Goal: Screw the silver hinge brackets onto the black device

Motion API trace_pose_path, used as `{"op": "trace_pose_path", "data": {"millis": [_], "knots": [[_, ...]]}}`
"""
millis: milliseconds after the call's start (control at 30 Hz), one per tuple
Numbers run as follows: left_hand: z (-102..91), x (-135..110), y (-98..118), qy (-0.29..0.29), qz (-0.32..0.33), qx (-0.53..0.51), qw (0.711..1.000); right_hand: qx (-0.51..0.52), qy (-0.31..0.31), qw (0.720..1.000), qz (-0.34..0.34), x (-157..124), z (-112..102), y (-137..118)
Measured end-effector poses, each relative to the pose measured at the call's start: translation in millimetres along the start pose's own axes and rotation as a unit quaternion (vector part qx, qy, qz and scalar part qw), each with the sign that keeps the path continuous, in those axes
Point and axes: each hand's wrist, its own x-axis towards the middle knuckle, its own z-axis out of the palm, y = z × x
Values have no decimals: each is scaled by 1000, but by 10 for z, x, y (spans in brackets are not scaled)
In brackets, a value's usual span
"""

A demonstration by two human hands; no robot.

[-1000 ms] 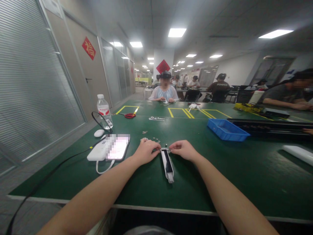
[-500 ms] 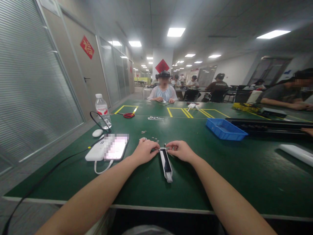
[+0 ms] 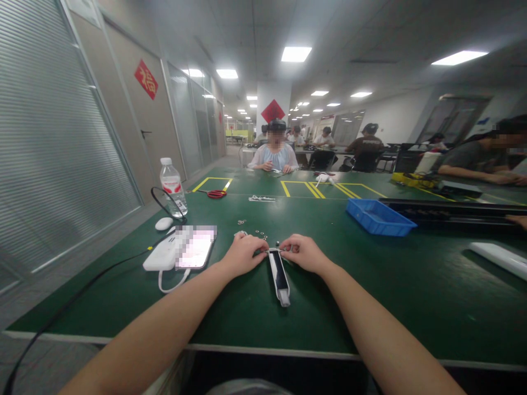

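Note:
A long white device with a black face (image 3: 279, 270), which looks like a scanning pen, lies on the green table (image 3: 247, 318) with its translucent tip toward me. My left hand (image 3: 246, 254) rests at the left of its far end, thumb and fingers pinched together. From the other side my right hand (image 3: 305, 254) pinches at the same end. Whatever small thing sits between the fingertips is too tiny to name. Just beyond the hands lie several small rings (image 3: 261, 233) and a small metal piece (image 3: 277, 243).
At left are a power bank (image 3: 158, 257), a phone (image 3: 198, 249), a white mouse-like object (image 3: 163, 224) and a water bottle (image 3: 172, 189). Red-handled scissors (image 3: 216, 193) lie farther back. A blue tray (image 3: 381, 218) stands right. A person (image 3: 275, 153) sits opposite.
Hardly anything differs. My right hand has shifted very slightly at the device's far end; the left hand and the device keep their places.

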Motion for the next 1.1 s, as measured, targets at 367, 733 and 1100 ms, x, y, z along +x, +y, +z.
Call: {"op": "trace_pose_path", "data": {"millis": [367,733,1100], "knots": [[-18,-11,-56,20,-29,-39,999,-27,-8,1000,3,-3,0,34],[8,-23,-83,-25,-65,-32,997,-47,-26,999,3,3,2,37],[-14,-12,-70,-59,-12,59,996,-47,-28,998,-7,4,1,43]]}}
